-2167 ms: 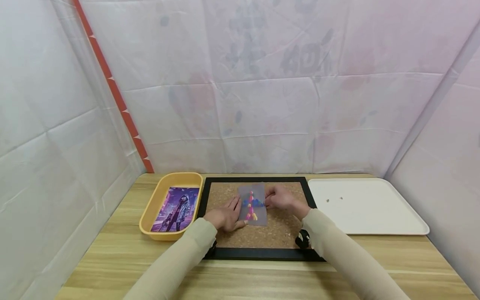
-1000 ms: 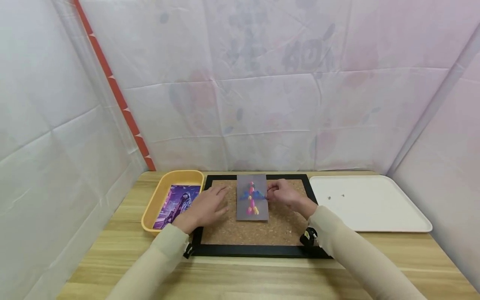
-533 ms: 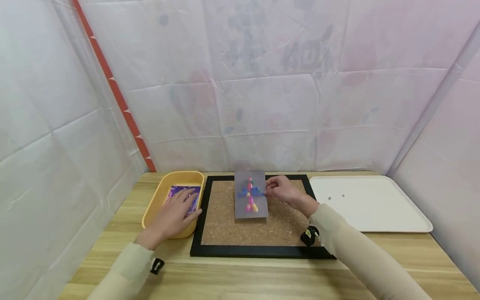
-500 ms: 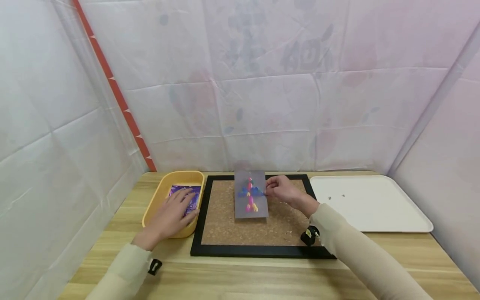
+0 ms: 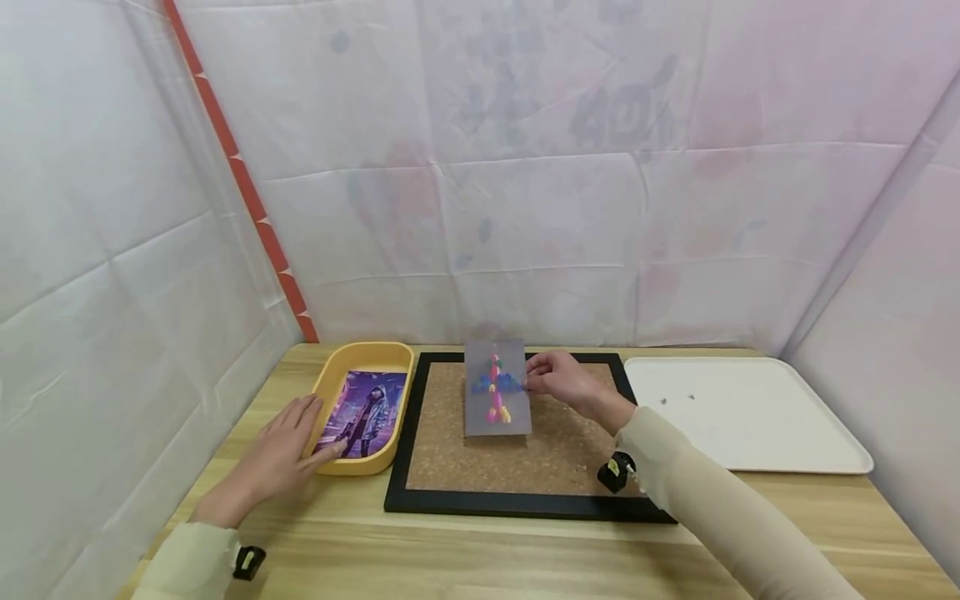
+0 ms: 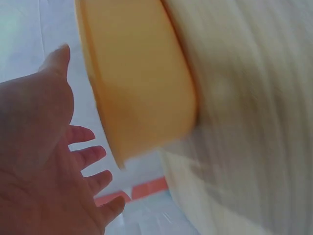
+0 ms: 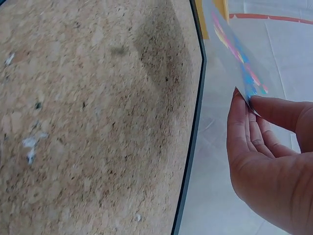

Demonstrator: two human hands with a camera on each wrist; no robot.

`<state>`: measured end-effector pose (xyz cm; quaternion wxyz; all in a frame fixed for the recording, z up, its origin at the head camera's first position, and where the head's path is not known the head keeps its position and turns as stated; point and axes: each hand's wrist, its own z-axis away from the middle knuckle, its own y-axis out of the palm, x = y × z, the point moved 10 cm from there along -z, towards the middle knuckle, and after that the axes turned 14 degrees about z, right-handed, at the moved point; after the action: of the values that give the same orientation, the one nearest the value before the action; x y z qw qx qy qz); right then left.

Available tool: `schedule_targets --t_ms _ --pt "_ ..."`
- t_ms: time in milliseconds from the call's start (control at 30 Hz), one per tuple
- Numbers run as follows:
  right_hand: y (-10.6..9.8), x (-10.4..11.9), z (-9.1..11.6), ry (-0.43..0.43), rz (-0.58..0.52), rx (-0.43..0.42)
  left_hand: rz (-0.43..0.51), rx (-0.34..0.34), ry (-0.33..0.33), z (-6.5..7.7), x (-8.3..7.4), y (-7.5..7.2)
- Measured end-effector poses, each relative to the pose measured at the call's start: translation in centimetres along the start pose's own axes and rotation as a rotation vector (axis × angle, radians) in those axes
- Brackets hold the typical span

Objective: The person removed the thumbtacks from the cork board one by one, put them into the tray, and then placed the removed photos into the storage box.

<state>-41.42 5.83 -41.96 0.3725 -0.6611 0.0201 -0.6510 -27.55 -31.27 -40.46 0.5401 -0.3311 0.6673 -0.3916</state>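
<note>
My right hand (image 5: 564, 382) pinches the right edge of a grey picture card (image 5: 480, 408) printed with colourful building blocks. The card is raised off the framed cork board (image 5: 495, 471), casting a shadow on it. In the right wrist view, thumb and fingers (image 7: 237, 122) meet at the card's edge. My left hand (image 5: 273, 454) is at the near left side of a yellow tub (image 5: 326, 385), fingers spread and holding nothing. In the left wrist view, that hand (image 6: 44, 147) has its palm facing the tub's outer wall (image 6: 142, 78). A purple picture card (image 5: 375, 417) lies inside the tub.
A white tray (image 5: 772, 425) with two small pins (image 5: 663, 402) stands right of the board. White sheeting (image 5: 525, 233) closes off the back and sides of the wooden table (image 5: 450, 558). The board's black frame (image 5: 525, 504) borders the cork.
My left hand let go of the grey card, moved left over the tub and now is at its near left side. My right hand lifted the card off the cork.
</note>
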Motion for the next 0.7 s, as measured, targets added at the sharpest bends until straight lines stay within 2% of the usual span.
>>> schedule_targets --t_ms 167,300,700 --pt "0.5 0.3 -0.3 0.007 -0.021 0.024 0.015 0.008 0.014 1.1 0.9 -0.1" --pt "0.9 0.7 -0.5 0.006 -0.035 0.048 0.029 0.023 0.022 1.5 1.4 0.2" --pt "1.5 1.7 -0.9 -0.006 -0.04 0.054 0.087 0.07 -0.03 1.1 2.2 1.1"
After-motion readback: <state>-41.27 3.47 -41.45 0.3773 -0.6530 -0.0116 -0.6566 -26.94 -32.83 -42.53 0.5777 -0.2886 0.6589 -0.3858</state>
